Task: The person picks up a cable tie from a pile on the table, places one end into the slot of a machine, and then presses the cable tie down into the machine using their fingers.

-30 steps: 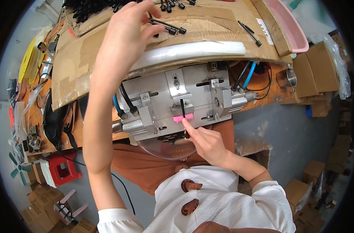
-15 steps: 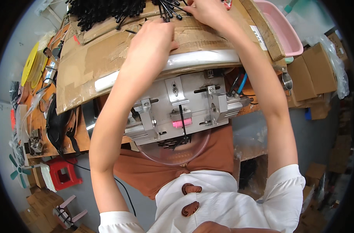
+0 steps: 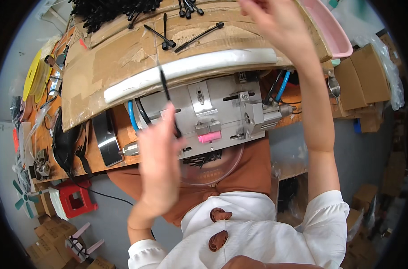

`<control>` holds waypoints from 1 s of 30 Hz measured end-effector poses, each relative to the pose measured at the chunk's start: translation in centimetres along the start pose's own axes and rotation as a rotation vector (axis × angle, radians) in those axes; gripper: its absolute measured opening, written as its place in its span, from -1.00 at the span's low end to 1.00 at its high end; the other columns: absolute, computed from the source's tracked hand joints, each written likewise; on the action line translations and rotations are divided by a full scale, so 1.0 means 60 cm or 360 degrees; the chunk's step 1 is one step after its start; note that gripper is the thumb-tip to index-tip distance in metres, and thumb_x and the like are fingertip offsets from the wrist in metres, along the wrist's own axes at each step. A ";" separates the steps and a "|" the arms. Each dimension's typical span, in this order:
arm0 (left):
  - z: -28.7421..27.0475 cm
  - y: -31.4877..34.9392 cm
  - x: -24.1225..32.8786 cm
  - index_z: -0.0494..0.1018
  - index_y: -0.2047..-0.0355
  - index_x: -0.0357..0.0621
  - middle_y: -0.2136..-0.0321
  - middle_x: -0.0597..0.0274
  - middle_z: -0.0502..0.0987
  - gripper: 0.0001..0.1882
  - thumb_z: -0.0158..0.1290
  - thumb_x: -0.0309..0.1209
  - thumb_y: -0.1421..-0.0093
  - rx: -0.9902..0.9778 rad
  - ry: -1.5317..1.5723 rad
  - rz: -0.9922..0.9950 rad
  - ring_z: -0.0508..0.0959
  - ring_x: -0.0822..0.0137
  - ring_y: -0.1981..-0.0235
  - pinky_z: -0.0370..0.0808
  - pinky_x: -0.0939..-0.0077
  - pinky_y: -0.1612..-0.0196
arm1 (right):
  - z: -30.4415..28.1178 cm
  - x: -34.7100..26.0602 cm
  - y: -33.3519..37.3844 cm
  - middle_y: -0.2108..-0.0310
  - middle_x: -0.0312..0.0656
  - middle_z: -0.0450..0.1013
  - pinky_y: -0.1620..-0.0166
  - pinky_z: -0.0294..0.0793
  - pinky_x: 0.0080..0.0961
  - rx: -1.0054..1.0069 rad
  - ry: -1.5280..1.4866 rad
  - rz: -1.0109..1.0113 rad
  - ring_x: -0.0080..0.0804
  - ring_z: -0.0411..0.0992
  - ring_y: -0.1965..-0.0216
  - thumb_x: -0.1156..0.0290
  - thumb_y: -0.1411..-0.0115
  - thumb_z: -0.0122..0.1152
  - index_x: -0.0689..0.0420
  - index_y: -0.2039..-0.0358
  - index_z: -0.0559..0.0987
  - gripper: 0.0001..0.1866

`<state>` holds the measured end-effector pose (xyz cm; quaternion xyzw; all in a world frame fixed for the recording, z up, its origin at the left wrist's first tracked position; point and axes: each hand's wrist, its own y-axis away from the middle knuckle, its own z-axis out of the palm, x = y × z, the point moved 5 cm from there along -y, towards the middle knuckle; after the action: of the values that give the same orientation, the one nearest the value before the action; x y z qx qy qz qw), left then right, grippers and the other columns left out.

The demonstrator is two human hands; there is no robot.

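My left hand (image 3: 161, 157) hangs over the left side of a grey metal fixture (image 3: 213, 112) and grips a thin black rod (image 3: 167, 94) that points up and away. On the fixture's front edge sits a small pink block (image 3: 209, 136). Reaching far over the cardboard-covered bench top (image 3: 123, 54), my right hand (image 3: 278, 22) is up by the loose black rods (image 3: 186, 38); whether it holds one is hidden. A heap of black rods (image 3: 110, 11) lies at the far left of the cardboard.
A white foam strip (image 3: 190, 69) lines the cardboard's near edge. A pink tray (image 3: 331, 31) stands at the right, cardboard boxes (image 3: 365, 80) beyond it. Blue hoses (image 3: 282, 85) run into the fixture. A clear bowl (image 3: 213, 168) hangs under it. A red stool (image 3: 76, 199) stands lower left.
My left hand has come back from the cardboard to the fixture with a black rod. My right hand went from the pink block up to the loose rods.
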<state>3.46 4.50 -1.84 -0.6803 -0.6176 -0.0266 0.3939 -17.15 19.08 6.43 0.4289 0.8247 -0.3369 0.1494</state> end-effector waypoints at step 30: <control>0.023 -0.222 -0.093 0.47 0.27 -0.21 0.48 0.20 0.39 -0.79 0.17 -0.44 -0.08 -0.0001 -0.0361 0.0134 0.40 0.28 0.43 0.38 0.44 0.30 | 0.177 -0.025 0.389 0.62 -0.25 0.33 0.52 0.36 -0.45 -0.0251 -0.0314 -0.0363 -0.44 0.32 0.61 0.61 0.05 0.32 0.35 -0.15 0.34 -0.31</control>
<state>-9.96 -0.24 1.01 -0.7045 -0.6290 0.0668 0.3220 2.15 20.37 -10.50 0.2845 0.8732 -0.3264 0.2236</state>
